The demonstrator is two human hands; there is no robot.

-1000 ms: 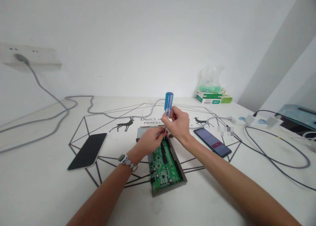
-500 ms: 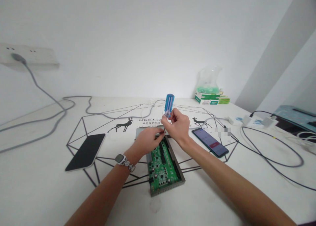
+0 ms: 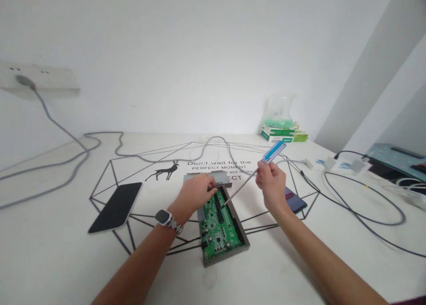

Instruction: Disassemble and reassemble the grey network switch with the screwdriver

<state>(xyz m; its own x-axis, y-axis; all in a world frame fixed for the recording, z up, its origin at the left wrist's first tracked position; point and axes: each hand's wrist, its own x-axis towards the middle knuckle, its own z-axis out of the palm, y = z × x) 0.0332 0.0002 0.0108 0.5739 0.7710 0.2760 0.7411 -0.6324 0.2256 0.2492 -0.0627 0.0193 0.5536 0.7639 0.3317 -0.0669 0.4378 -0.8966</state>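
My right hand (image 3: pixel 272 184) grips a screwdriver (image 3: pixel 244 183) with a clear-and-blue handle and a long thin metal shaft. The shaft slants down to the left, its tip over the green circuit board (image 3: pixel 218 238); whether it touches, I cannot tell. That board lies in a shallow grey metal case (image 3: pixel 245 243) on the table. At the case's far end is my left hand (image 3: pixel 196 192), with a watch on its wrist and its fingers closed together. What those fingers hold, if anything, is hidden. Behind them lies a flat grey metal piece (image 3: pixel 223 178).
A dark tablet-like slab (image 3: pixel 117 207) lies left on the white printed table (image 3: pixel 66 260). A phone (image 3: pixel 294 201) sits partly behind my right wrist. Grey cable (image 3: pixel 159 158) loops along the back. Power strips (image 3: pixel 333 164), black cable and small boxes (image 3: pixel 278 132) are right.
My right hand has moved right and lifted away from the case's far end. The screwdriver has gone from nearly upright to slanted. My left hand stays almost where it was.
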